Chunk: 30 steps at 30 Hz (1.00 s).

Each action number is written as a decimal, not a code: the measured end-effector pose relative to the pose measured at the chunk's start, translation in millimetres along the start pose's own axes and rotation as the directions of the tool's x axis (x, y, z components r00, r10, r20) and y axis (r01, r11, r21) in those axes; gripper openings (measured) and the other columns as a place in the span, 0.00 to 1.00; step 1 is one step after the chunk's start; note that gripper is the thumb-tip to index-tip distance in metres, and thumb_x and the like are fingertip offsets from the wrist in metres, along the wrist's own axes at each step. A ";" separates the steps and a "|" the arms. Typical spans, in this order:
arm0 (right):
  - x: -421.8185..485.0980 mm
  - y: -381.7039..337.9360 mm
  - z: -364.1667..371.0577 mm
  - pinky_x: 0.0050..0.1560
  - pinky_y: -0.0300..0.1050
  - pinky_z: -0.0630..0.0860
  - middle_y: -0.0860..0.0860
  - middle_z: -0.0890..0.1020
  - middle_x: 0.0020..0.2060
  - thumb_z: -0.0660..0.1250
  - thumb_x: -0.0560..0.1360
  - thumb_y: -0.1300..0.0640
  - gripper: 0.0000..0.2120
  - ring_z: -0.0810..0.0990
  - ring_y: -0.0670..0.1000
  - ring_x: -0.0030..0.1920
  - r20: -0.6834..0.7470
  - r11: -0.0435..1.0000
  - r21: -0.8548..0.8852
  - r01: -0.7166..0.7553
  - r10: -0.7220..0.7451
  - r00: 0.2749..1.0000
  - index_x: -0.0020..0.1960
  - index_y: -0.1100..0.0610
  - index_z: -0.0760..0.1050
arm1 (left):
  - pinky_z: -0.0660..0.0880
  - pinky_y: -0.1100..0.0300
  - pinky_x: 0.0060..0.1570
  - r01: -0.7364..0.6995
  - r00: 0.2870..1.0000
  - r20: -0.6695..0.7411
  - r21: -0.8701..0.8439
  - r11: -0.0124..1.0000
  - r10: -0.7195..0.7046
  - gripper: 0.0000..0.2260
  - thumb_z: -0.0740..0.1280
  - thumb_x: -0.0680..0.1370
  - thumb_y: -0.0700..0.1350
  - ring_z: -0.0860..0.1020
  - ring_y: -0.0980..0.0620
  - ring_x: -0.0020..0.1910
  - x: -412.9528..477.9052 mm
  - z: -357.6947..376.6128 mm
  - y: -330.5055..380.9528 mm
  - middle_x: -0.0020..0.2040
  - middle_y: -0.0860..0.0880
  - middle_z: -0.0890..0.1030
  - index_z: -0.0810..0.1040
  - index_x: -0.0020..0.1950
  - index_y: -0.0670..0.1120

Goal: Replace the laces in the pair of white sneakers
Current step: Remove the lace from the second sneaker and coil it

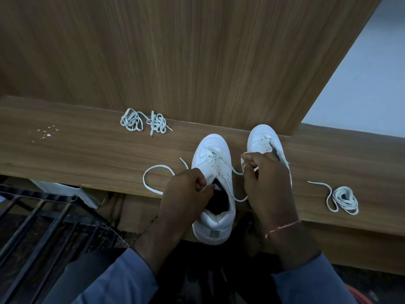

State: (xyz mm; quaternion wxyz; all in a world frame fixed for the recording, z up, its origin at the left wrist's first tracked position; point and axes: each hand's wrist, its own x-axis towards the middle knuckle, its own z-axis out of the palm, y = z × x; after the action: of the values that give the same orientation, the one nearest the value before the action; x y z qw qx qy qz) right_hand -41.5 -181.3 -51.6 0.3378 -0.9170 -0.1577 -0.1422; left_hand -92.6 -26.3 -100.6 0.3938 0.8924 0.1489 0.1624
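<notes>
Two white sneakers stand toe-away on a wooden shelf. The left sneaker [213,172] overhangs the front edge with its heel and is partly laced. My left hand [186,189] pinches the lace at the left side of its tongue; the free end [153,174] loops out to the left. My right hand [263,178] holds the other lace end, which runs from the eyelets and curls below. Behind my right hand the right sneaker [262,139] shows its toe, with no lace in its visible eyelets.
Two tangled bundles of laces [143,122] lie at the back left of the wooden shelf [87,154]. A coiled lace [343,199] rests at the right. A wood panel rises behind. A black metal rack [43,216] stands below left.
</notes>
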 end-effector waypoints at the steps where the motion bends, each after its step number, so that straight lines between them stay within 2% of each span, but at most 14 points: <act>1: -0.7 -0.1 2.8 0.49 0.46 0.78 0.53 0.83 0.48 0.64 0.78 0.64 0.10 0.82 0.52 0.45 0.026 0.999 0.050 -0.017 0.015 1.000 0.56 0.58 0.81 | 0.75 0.55 0.37 -0.005 1.000 -0.006 -0.007 1.000 0.005 0.08 0.74 0.68 0.48 0.76 0.55 0.32 -0.3 0.2 -0.3 0.31 0.54 0.77 0.75 0.37 0.51; 4: -3.4 -1.0 7.5 0.57 0.40 0.75 0.51 0.80 0.58 0.61 0.80 0.63 0.16 0.80 0.48 0.57 0.199 0.994 0.099 -0.045 0.025 0.980 0.66 0.55 0.75 | 0.76 0.55 0.39 -0.031 0.999 -0.028 -0.031 0.999 0.031 0.06 0.74 0.69 0.48 0.76 0.56 0.33 0.2 2.2 -2.5 0.34 0.55 0.77 0.78 0.42 0.53; 5: -4.0 -0.6 7.9 0.58 0.40 0.74 0.50 0.79 0.60 0.61 0.80 0.61 0.16 0.79 0.47 0.58 0.215 0.994 0.099 -0.039 0.017 0.976 0.66 0.54 0.75 | 0.76 0.55 0.39 -0.042 0.999 -0.032 -0.031 0.999 0.041 0.06 0.73 0.70 0.49 0.76 0.55 0.34 0.2 2.4 -3.2 0.34 0.55 0.77 0.80 0.45 0.54; 8: -6.5 -3.0 8.4 0.54 0.42 0.77 0.47 0.80 0.54 0.69 0.76 0.53 0.17 0.79 0.44 0.52 0.237 0.989 0.124 -0.083 0.052 0.970 0.63 0.52 0.75 | 0.76 0.53 0.40 -0.068 0.997 -0.049 -0.021 0.997 0.067 0.09 0.73 0.70 0.49 0.77 0.53 0.34 0.5 2.8 -4.3 0.36 0.54 0.78 0.82 0.49 0.51; 11: -13.1 -4.7 20.8 0.54 0.46 0.76 0.48 0.79 0.52 0.72 0.73 0.51 0.19 0.79 0.49 0.53 0.305 0.996 0.020 -0.082 0.072 0.950 0.62 0.52 0.73 | 0.76 0.53 0.42 -0.078 0.995 -0.057 0.008 0.997 0.079 0.10 0.74 0.70 0.48 0.78 0.52 0.37 1.0 2.9 -2.1 0.37 0.53 0.79 0.83 0.51 0.49; 13: -16.5 -4.0 31.1 0.53 0.46 0.74 0.50 0.80 0.54 0.70 0.73 0.54 0.16 0.79 0.52 0.54 0.266 0.998 -0.049 -0.028 0.040 0.963 0.60 0.53 0.72 | 0.76 0.54 0.43 -0.100 0.994 -0.043 0.054 0.993 0.103 0.11 0.73 0.70 0.49 0.78 0.51 0.38 2.1 3.3 -0.4 0.38 0.53 0.79 0.82 0.51 0.49; 16: -16.0 -1.0 36.3 0.51 0.45 0.74 0.51 0.81 0.53 0.68 0.75 0.56 0.14 0.80 0.53 0.53 0.212 0.999 -0.050 -0.021 0.031 0.977 0.60 0.53 0.73 | 0.74 0.56 0.41 -0.103 0.994 -0.032 0.093 0.990 0.106 0.09 0.72 0.71 0.49 0.77 0.51 0.38 4.7 1.6 1.5 0.37 0.54 0.79 0.82 0.49 0.49; 19: -16.3 5.7 31.7 0.47 0.42 0.75 0.49 0.84 0.46 0.67 0.75 0.60 0.12 0.82 0.48 0.47 0.169 0.994 0.068 -0.091 0.078 0.983 0.58 0.54 0.75 | 0.73 0.55 0.37 -0.012 0.996 -0.090 0.013 1.000 0.013 0.02 0.71 0.72 0.45 0.77 0.50 0.34 7.8 -5.0 -1.4 0.31 0.52 0.79 0.83 0.43 0.49; 21: -19.3 9.3 28.5 0.45 0.37 0.76 0.44 0.83 0.42 0.68 0.74 0.61 0.11 0.80 0.40 0.43 0.172 0.963 0.200 -0.183 0.149 0.974 0.55 0.53 0.76 | 0.73 0.55 0.36 0.087 0.988 -0.119 -0.075 0.993 -0.095 0.03 0.70 0.71 0.42 0.77 0.51 0.31 9.5 -10.3 -5.7 0.29 0.51 0.79 0.81 0.38 0.49; 25: -26.8 11.7 29.2 0.42 0.29 0.72 0.43 0.81 0.41 0.68 0.74 0.61 0.12 0.79 0.39 0.42 0.178 0.980 0.171 -0.103 0.072 0.981 0.56 0.52 0.77 | 0.70 0.60 0.33 0.123 0.987 -0.085 -0.123 0.985 -0.134 0.08 0.71 0.70 0.44 0.75 0.58 0.30 1.5 -10.3 -9.2 0.28 0.55 0.77 0.75 0.36 0.54; 27: -29.1 9.6 29.6 0.46 0.32 0.74 0.44 0.82 0.44 0.69 0.75 0.59 0.13 0.80 0.41 0.45 0.194 0.988 0.142 -0.060 0.031 0.981 0.58 0.52 0.76 | 0.69 0.62 0.34 0.064 0.993 -0.093 -0.119 0.991 -0.076 0.11 0.72 0.69 0.44 0.74 0.59 0.32 -2.8 -6.4 -7.6 0.33 0.56 0.76 0.71 0.39 0.55; 30: -30.3 6.3 31.4 0.48 0.43 0.78 0.46 0.83 0.44 0.70 0.74 0.56 0.12 0.82 0.45 0.45 0.166 0.988 0.140 -0.064 0.040 0.985 0.58 0.52 0.76 | 0.70 0.62 0.43 -0.164 0.981 -0.105 -0.019 0.986 0.161 0.14 0.71 0.69 0.40 0.73 0.56 0.46 -0.4 -2.3 -3.0 0.48 0.54 0.74 0.72 0.48 0.53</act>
State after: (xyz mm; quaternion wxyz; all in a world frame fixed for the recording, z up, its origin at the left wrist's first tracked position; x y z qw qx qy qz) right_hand -61.8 -170.8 -89.3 0.3931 -0.9024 -0.1705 -0.0464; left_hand -94.3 -23.0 -101.4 0.3833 0.8865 0.0934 0.2419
